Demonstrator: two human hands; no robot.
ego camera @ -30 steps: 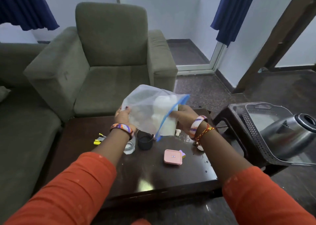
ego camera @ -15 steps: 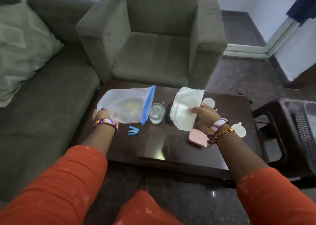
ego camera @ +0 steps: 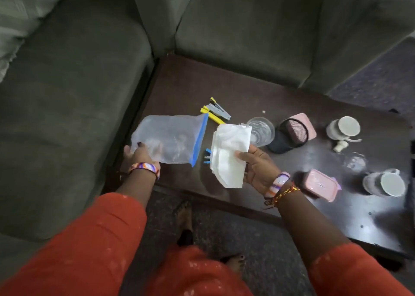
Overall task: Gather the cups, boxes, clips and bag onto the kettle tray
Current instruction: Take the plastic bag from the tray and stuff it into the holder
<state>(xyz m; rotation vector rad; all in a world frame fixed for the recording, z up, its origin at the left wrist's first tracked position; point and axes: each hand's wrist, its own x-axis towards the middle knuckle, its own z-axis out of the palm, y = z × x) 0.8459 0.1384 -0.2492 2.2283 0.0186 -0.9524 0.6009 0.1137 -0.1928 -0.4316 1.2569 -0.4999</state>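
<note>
My left hand [ego camera: 140, 155] grips a clear zip bag [ego camera: 170, 138] with a blue seal, held over the left end of the dark coffee table [ego camera: 224, 89]. My right hand [ego camera: 258, 167] holds a folded white sheet stack [ego camera: 229, 154] beside it. On the table lie yellow clips [ego camera: 214, 111], a blue clip [ego camera: 207, 156], a clear glass [ego camera: 260, 130], a black mesh cup [ego camera: 289, 136], two pink boxes [ego camera: 320, 184] [ego camera: 307, 124] and two white mugs [ego camera: 343, 128] [ego camera: 386, 184]. The kettle tray is out of view.
A grey-green sofa [ego camera: 67, 115] borders the table on the left and an armchair [ego camera: 247, 37] at the back. A small glass lid [ego camera: 356, 162] and a white stopper [ego camera: 340, 146] lie between the mugs. My bare feet [ego camera: 186, 219] stand on the dark floor.
A second ago both hands held the bag together with the white stack inside. My right hand has pulled the stack out; the hands are now apart, and the view has tilted down and left.
</note>
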